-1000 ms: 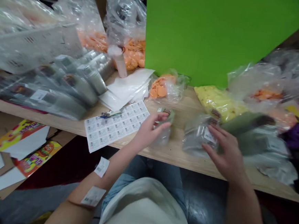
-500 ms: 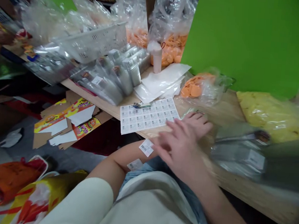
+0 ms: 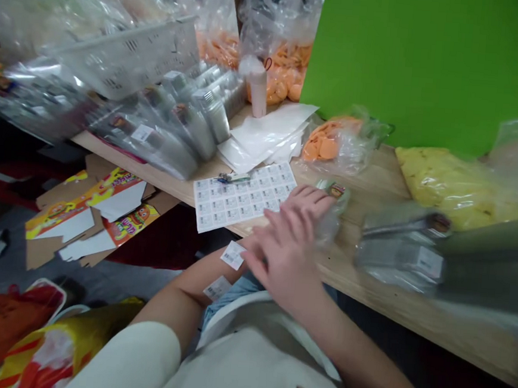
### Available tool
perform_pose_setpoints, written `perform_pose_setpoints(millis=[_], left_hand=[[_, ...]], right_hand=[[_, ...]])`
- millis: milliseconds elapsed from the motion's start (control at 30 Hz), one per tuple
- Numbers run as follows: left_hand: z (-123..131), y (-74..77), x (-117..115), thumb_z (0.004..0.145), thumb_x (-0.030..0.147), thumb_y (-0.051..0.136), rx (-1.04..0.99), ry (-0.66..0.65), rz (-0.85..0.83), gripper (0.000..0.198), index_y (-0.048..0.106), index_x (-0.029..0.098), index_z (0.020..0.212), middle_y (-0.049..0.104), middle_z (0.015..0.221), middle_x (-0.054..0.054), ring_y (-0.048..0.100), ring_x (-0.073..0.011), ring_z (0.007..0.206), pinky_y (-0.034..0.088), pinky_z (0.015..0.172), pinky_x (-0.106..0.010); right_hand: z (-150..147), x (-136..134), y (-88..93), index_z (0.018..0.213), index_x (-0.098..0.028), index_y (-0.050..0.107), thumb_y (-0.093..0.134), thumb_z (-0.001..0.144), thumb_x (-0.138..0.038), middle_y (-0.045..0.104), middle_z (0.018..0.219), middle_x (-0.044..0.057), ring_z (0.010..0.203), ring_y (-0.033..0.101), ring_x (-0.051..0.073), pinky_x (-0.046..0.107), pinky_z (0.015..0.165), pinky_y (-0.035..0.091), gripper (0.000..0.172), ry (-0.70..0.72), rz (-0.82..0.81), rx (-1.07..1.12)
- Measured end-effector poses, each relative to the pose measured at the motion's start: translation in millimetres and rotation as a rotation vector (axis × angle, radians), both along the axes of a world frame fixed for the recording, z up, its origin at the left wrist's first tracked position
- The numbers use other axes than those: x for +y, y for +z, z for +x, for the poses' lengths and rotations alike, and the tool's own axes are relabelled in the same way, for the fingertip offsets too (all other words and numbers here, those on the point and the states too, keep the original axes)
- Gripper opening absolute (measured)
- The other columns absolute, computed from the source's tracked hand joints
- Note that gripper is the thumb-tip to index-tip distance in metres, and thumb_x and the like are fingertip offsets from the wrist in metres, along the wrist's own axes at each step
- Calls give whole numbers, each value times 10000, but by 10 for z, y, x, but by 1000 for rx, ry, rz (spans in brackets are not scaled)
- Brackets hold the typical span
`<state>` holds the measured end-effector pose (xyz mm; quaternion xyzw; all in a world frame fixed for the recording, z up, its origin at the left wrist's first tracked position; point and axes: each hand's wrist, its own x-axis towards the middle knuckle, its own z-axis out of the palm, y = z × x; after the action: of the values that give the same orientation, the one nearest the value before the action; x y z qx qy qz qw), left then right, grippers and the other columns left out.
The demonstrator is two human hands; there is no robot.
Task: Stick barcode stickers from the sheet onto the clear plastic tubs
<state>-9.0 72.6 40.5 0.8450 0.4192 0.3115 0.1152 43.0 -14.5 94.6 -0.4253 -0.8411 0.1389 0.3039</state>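
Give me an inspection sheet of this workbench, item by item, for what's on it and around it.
Surface: light wood-grain table.
Things: small clear packet with a printed label, by the sheet of barcode stickers.
Clutter: bagged orange discs, bagged yellow pieces, silver packets, white plastic basket, white sheets.
Hands: left hand at the packet, grip unclear from blur; right hand open, lying over it. Barcode labels on the left forearm.
Cables: nothing seen.
Surroundings: green board behind; printed cardboard and carrier bags below.
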Motion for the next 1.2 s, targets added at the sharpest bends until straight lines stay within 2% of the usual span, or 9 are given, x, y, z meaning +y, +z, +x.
perform_pose_setpoints(millis=[67, 167, 233, 300, 400, 467, 600, 900, 1200], left_hand=[[53, 15, 49, 886, 196, 417, 74, -32, 31, 252, 570, 204, 1086, 618, 1088, -55, 523, -193, 1049, 356, 955, -363], [0, -24, 93, 891, 208, 405, -3, -85, -45, 263, 559, 195, 1104, 616, 1106, -65, 540, -190, 1048, 381, 941, -356], [-98, -72, 60, 906, 236, 371, -212, -96, -182, 284, 540, 192, 1131, 611, 1124, -68, 553, -174, 1050, 410, 925, -328], [-201, -115, -16, 919, 261, 337, -410, -92, -309, 318, 500, 196, 1185, 583, 1184, -75, 534, -170, 1103, 414, 939, -321], [-290, -162, -145, 853, 355, 496, -465, -151, -374, 497, 376, 206, 1311, 444, 1352, -110, 411, -229, 1252, 334, 1031, -393], [-302, -190, -203, 780, 387, 599, -419, -213, -368, 658, 321, 210, 1349, 381, 1399, -128, 334, -261, 1305, 273, 1068, -436], [-299, -239, -239, 777, 374, 607, -419, -237, -400, 671, 301, 224, 1356, 392, 1389, -123, 337, -251, 1303, 254, 1083, -437], [-233, -269, -254, 901, 321, 420, -678, -179, -605, 413, 385, 191, 1292, 449, 1349, -116, 404, -200, 1264, 284, 1072, -389], [-79, -241, -246, 850, 288, 505, -609, -4, -526, 413, 416, 187, 1241, 541, 1236, -109, 477, -213, 1186, 321, 1028, -398]], right_hand=[[-200, -117, -49, 877, -216, 627, 555, 814, -253, 591, 1155, 46, 1216, 394, 276, 549, 1053, 206, 103, 77, -20, 17], [-141, -180, -24, 876, -218, 614, 509, 835, -188, 638, 1024, 28, 1067, 520, 200, 439, 973, 370, 116, 91, -84, 258], [131, -92, 9, 908, -221, 610, 502, 841, -196, 643, 947, 24, 923, 578, 162, 344, 837, 463, 130, -27, -138, 451], [492, 91, -12, 936, -234, 621, 510, 840, -229, 641, 884, 12, 810, 592, 143, 297, 732, 484, 147, -241, -189, 553], [960, 429, -193, 1033, -242, 629, 531, 820, -320, 638, 867, 14, 754, 580, 143, 315, 712, 489, 247, -443, -301, 541], [1124, 598, -363, 1150, -246, 577, 533, 807, -339, 625, 853, 11, 736, 563, 141, 334, 713, 486, 358, -423, -393, 516], [1151, 670, -580, 1275, -235, 448, 537, 795, -296, 576, 762, -17, 691, 533, 124, 306, 678, 465, 493, -308, -474, 526], [1085, 609, -546, 1306, -225, 364, 515, 802, -253, 557, 727, -34, 658, 521, 114, 273, 640, 439, 527, -233, -522, 545], [1063, 591, -565, 1290, -225, 400, 488, 817, -274, 576, 767, -10, 695, 551, 138, 312, 681, 464, 483, -272, -440, 394]])
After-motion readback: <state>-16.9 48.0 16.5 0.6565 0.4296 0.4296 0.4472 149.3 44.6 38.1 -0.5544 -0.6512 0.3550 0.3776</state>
